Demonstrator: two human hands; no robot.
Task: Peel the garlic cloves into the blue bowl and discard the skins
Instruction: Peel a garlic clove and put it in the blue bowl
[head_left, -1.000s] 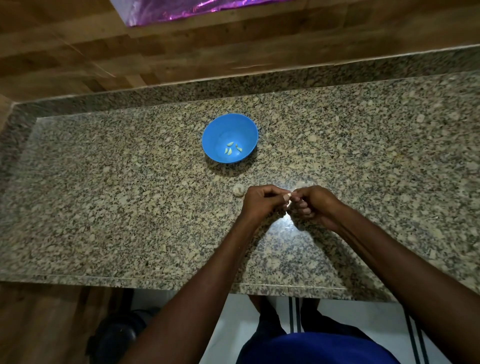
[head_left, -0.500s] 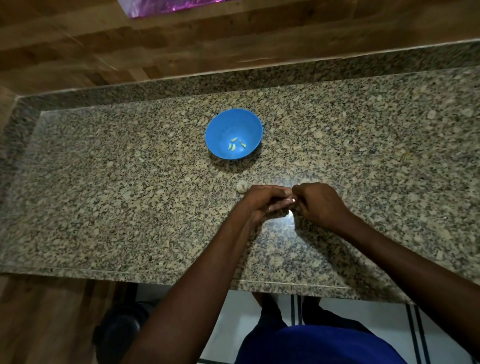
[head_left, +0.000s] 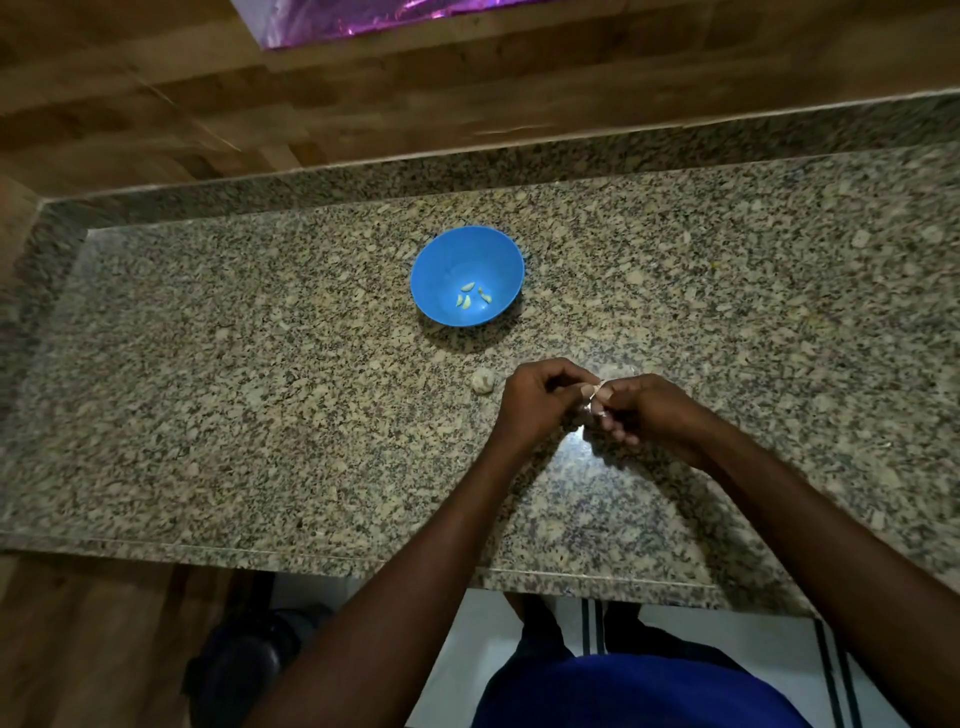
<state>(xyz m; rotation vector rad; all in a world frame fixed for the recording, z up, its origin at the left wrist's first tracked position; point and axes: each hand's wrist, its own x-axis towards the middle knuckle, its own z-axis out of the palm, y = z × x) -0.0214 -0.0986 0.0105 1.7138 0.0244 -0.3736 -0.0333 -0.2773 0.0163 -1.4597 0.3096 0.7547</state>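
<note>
A blue bowl (head_left: 447, 249) stands mid-counter with several peeled garlic cloves (head_left: 470, 299) lying in its bottom. Just in front of it, my left hand (head_left: 540, 397) and my right hand (head_left: 644, 413) meet over the counter, and both pinch a small garlic clove (head_left: 595, 395) between their fingertips. Only a pale sliver of that clove and its skin shows between the fingers. A garlic piece (head_left: 483, 382) lies on the counter to the left of my left hand. Pale skin scraps (head_left: 618, 370) lie just beyond my hands.
The speckled granite counter (head_left: 260, 389) runs wide to both sides, with a raised granite edge at the back and a wood-panel wall (head_left: 363, 104) behind. Its front edge lies close to my body. A dark object (head_left: 244, 670) sits on the floor below left.
The two hands have stayed together on the clove, with small shifts of the fingers. The bowl and the garlic piece on the counter have not moved.
</note>
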